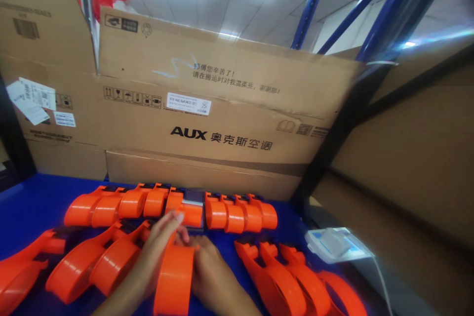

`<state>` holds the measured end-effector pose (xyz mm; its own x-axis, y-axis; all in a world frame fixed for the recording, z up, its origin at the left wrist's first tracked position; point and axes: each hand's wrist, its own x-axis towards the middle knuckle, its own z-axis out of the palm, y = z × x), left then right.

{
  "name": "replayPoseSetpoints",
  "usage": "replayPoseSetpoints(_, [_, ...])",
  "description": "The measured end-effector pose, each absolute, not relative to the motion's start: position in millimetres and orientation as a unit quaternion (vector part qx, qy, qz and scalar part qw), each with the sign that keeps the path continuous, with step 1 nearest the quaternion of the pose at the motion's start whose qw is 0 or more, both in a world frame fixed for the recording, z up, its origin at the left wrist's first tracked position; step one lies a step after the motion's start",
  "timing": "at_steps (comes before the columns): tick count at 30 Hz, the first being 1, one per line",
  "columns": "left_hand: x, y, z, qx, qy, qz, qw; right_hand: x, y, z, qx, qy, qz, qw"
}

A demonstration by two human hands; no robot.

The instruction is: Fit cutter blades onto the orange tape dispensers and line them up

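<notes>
My left hand [163,237] is closed around the narrow end of an orange plastic piece [175,279] with a round, drum-like body, its thumb raised on top. From the other side my right hand [208,261] closes on the same end; most of its fingers are hidden. The drum hangs toward me between my forearms. Just beyond my fingers sits another orange piece [192,216], beside a small dark flat-topped block [193,197].
Similar orange pieces with black ends stand in a back row [227,215], at left [114,261] and at right [292,284] on the blue surface [22,202]. Behind rises a cardboard panel [148,128]. A white device [336,244] with a cable lies right, near a dark post [326,153].
</notes>
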<state>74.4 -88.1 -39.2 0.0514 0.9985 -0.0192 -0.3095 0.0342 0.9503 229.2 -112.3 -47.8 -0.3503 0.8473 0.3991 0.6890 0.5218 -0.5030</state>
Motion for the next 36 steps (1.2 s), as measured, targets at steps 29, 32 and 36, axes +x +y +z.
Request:
replayPoseSetpoints(29, [87.6, -99.8, -48.1, 0.498, 0.366, 0.521, 0.588, 257.5, -107.6, -21.7, -0.421, -0.757, 0.099, 0.49])
replayPoseSetpoints(32, [88.8, -102.5, -49.1, 0.486, 0.358, 0.531, 0.595, 256.8, -110.5, -18.9, -0.418, -0.762, 0.111, 0.482])
replayPoseSetpoints(36, [89.3, -102.3, -49.1, 0.477, 0.361, 0.531, 0.6, 256.3, -114.1, -15.3, -0.407, -0.768, 0.143, 0.472])
